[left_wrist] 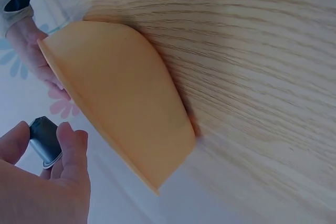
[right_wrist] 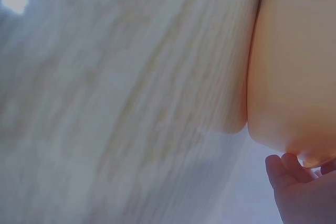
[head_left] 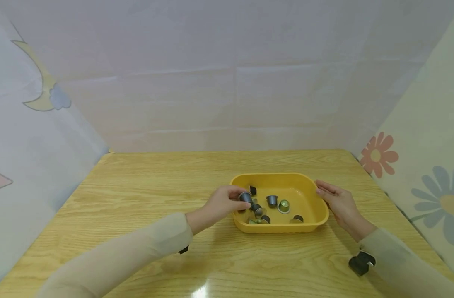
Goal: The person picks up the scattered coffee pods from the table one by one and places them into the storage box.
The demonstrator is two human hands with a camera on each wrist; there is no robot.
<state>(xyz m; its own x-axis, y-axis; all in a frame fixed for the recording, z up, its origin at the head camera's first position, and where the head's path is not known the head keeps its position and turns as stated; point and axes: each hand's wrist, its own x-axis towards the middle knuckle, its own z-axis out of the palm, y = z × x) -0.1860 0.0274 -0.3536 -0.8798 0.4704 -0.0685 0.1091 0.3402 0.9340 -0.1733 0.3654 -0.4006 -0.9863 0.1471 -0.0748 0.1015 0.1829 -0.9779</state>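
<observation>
My left hand (head_left: 220,204) pinches a dark grey coffee capsule (head_left: 245,197) between thumb and fingers over the left end of a yellow tray (head_left: 275,227). In the left wrist view the same capsule (left_wrist: 46,141) shows its silvery rim, held higher than the tray's edge. My right hand (head_left: 340,205) touches the tray's right end from outside, its fingers fairly straight along the wall. Inside the tray lie several more capsules, mostly to the left, among them a blue-grey capsule (head_left: 272,201), a green capsule (head_left: 283,206) and a dark capsule (head_left: 298,219) near the front wall.
The tray stands on a light wood-grain table (head_left: 156,178). A pale sheet (head_left: 234,99) hangs behind the table, and printed sheets with flowers and a moon line the sides. Each wrist wears a black strap; the right wrist's black device (head_left: 361,263) shows below the sleeve.
</observation>
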